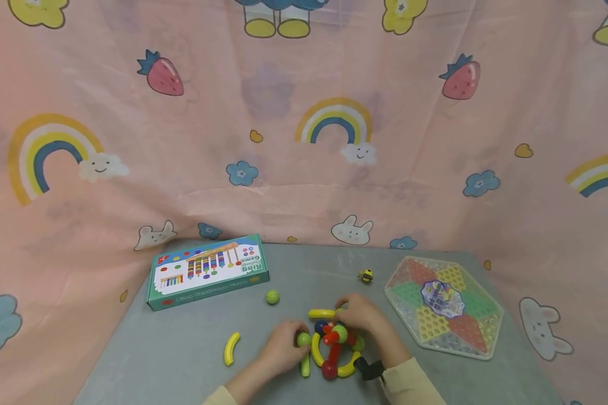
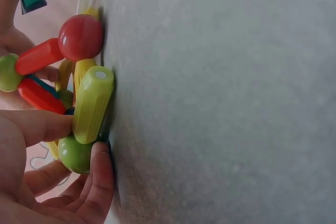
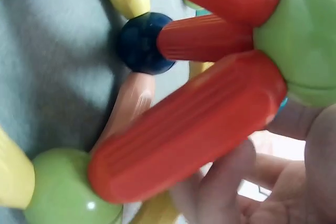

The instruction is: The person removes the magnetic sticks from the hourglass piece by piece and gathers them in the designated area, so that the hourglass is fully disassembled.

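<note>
In the head view my left hand (image 1: 284,344) grips a green ball (image 1: 303,339) joined to a light green rod (image 1: 305,367). The left wrist view has the thumb against the rod (image 2: 94,106) and fingers around the ball (image 2: 76,155). Just right of it stands a built frame of red rods (image 1: 334,355), yellow curved rods (image 1: 316,351) and balls, among them a red ball (image 1: 329,369) and a dark blue ball (image 2: 70,110). My right hand (image 1: 360,312) reaches behind this frame, pinching a partly hidden green ball (image 1: 341,309) beside a yellow curved rod (image 1: 321,313).
A loose yellow curved rod (image 1: 231,349) lies left, and a loose green ball (image 1: 272,297) farther back. Behind them is a Ring Challenge Game box (image 1: 208,273). A small bee toy (image 1: 366,275) and a hexagonal board game case (image 1: 443,306) occupy the right. A printed curtain (image 1: 304,197) hangs behind the table.
</note>
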The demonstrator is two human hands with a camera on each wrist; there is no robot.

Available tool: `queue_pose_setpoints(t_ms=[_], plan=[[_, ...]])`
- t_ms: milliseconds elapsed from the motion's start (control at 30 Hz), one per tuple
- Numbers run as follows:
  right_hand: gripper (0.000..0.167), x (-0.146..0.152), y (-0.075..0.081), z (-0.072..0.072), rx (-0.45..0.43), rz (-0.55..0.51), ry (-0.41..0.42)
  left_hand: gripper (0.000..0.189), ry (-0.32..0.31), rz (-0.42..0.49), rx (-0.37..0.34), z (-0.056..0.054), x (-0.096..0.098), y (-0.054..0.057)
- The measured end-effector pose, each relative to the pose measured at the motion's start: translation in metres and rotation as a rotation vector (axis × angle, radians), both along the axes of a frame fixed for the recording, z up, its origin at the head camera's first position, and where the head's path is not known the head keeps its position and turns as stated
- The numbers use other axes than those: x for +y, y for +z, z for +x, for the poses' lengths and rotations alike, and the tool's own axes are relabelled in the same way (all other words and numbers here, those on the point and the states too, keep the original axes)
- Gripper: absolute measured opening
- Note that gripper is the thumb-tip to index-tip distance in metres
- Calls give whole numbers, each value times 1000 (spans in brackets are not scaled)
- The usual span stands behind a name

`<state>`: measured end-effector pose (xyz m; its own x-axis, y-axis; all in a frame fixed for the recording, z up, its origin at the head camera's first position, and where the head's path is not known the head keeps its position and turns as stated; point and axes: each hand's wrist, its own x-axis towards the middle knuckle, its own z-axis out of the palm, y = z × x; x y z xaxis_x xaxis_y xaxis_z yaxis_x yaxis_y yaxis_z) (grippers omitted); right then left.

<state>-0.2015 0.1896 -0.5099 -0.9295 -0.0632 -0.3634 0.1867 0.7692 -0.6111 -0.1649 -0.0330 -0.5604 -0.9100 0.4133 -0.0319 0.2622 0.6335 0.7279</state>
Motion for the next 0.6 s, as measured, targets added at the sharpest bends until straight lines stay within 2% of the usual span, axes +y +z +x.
queue_pose_setpoints(t_ms=[133,433,500,600], plan=[[37,-1,-4,-1,5,-58,-47,29,6,8,8,1,1,-2],[34,-3,-9,6,92,-212,-116,28,11,6,-50,-3,0,-6],[36,-3,-10,9,118,-276,-132,28,12,1,-42,-3,0,-6],[39,-1,-13,11,146,-426,-161,27,12,2,-21,-4,0,-7]])
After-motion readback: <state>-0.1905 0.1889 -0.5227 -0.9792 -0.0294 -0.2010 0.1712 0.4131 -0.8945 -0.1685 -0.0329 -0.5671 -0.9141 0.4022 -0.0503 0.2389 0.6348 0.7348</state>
